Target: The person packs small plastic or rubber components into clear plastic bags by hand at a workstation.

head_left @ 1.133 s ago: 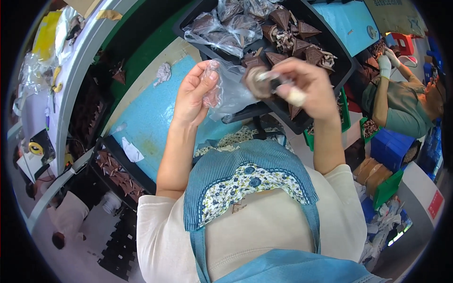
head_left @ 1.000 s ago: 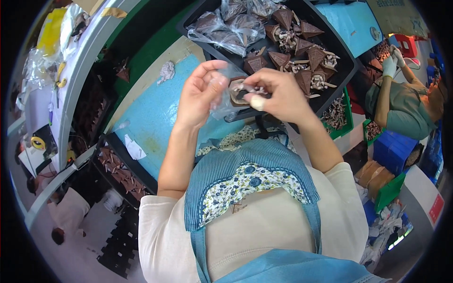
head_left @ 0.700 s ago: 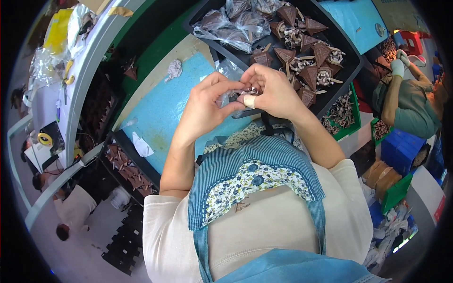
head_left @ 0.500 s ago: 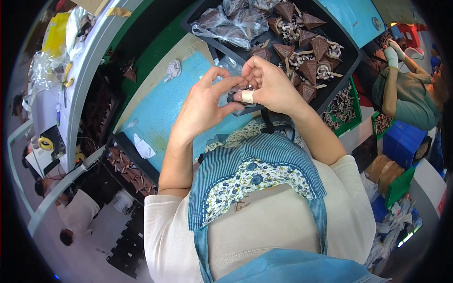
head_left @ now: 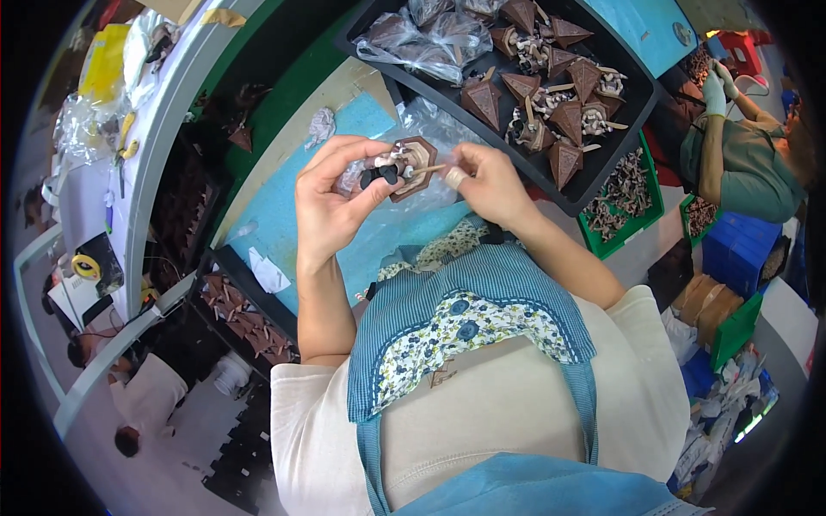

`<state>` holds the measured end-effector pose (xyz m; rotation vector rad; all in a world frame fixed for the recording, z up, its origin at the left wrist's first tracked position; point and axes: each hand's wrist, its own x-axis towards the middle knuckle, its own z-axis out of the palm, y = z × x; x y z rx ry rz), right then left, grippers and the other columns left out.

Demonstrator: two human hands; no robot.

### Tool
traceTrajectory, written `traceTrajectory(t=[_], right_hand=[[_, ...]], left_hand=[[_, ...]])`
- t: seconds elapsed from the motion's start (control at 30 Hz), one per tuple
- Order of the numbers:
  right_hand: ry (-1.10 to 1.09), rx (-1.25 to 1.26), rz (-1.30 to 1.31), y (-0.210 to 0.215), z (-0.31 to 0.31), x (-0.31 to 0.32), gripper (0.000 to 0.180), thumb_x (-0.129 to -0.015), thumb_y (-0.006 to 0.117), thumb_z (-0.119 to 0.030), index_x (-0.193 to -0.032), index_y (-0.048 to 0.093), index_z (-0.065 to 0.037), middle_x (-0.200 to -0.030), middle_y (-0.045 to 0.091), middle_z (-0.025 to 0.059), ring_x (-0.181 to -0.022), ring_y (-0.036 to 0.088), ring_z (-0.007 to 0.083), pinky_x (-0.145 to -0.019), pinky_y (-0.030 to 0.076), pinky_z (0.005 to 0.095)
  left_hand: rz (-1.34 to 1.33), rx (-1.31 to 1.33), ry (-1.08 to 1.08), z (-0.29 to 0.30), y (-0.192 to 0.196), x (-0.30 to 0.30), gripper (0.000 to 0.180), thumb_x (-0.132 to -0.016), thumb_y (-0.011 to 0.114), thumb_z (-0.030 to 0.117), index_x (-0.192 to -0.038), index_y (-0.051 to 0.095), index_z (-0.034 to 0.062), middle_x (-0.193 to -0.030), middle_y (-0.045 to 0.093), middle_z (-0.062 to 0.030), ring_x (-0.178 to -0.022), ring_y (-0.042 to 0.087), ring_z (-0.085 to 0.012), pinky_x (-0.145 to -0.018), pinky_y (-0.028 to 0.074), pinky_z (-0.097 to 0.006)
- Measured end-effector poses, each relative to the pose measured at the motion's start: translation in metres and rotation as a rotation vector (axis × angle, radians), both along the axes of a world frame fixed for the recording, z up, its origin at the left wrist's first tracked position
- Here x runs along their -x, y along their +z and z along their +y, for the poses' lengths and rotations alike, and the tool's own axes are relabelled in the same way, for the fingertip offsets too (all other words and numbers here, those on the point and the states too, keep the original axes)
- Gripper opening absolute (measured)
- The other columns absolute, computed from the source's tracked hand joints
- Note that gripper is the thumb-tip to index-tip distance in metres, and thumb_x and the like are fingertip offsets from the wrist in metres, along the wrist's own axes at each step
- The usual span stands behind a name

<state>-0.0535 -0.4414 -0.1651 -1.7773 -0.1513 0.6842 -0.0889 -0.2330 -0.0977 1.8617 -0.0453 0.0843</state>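
My left hand (head_left: 331,202) grips a small figurine (head_left: 403,163) with dark and pale parts and a brown, many-sided base, held above the blue work surface (head_left: 284,202). A thin wooden stick (head_left: 426,170) juts from the figurine toward the right. At the stick's end are the bent fingers of my right hand (head_left: 486,185), seemingly pinching it; they are partly smeared by motion. A tan bandage wraps a digit of this hand. Clear plastic film (head_left: 439,129) lies beyond and under the figurine.
Ahead right, a black tray (head_left: 572,202) holds brown pointed pieces (head_left: 568,120) with sticks and figures, plus bagged ones (head_left: 422,43). A green bin (head_left: 656,193) of small parts stands right of it. Another tray (head_left: 245,318) sits at left. A gloved co-worker (head_left: 748,163) is at far right.
My hands have moved apart, the left one shifting slightly left with the figurine. Its brown base and stick now show; before, my fingers hid most of it. Another brown piece shows at the tray's near-left side.
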Motion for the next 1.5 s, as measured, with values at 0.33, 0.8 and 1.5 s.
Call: traceTrajectory(t=[0.33,0.8,1.5], right_hand=[[-0.254,-0.954,0.241,0.081,-0.053,-0.041,0.013,-0.089,0.051,-0.012,-0.090,0.055,-0.001,-0.085,0.062,0.0116,-0.084,0.059,0.0184,-0.081,0.043,0.0298],[-0.497,-0.715,0.111,0.042,-0.088,-0.075,0.009,-0.090,0.054,-0.011,-0.092,0.056,-0.002,-0.083,0.056,0.0005,-0.073,0.050,0.0075,-0.069,0.041,0.0215],[-0.533,0.064,-0.677,0.096,-0.067,-0.070,0.028,-0.081,0.051,0.008,-0.108,0.055,0.000,-0.091,0.064,0.0097,-0.071,0.062,0.0128,-0.065,0.049,0.0233]], left_hand=[[-0.157,-0.070,0.003,-0.035,0.000,-0.025,0.037,-0.060,0.070,-0.008,-0.095,0.065,0.0021,-0.097,0.058,-0.0074,-0.085,0.058,-0.0154,-0.073,0.045,-0.024],[0.030,-0.616,0.245,-0.071,-0.007,-0.077,0.009,-0.077,0.063,0.009,-0.080,0.064,0.0012,-0.068,0.060,-0.0052,-0.053,0.054,-0.0186,-0.053,0.045,-0.031],[-0.003,0.479,-0.166,-0.094,-0.012,-0.075,0.037,-0.081,0.063,0.004,-0.117,0.054,0.0033,-0.088,0.060,-0.0021,-0.086,0.055,-0.0094,-0.081,0.041,-0.023]])
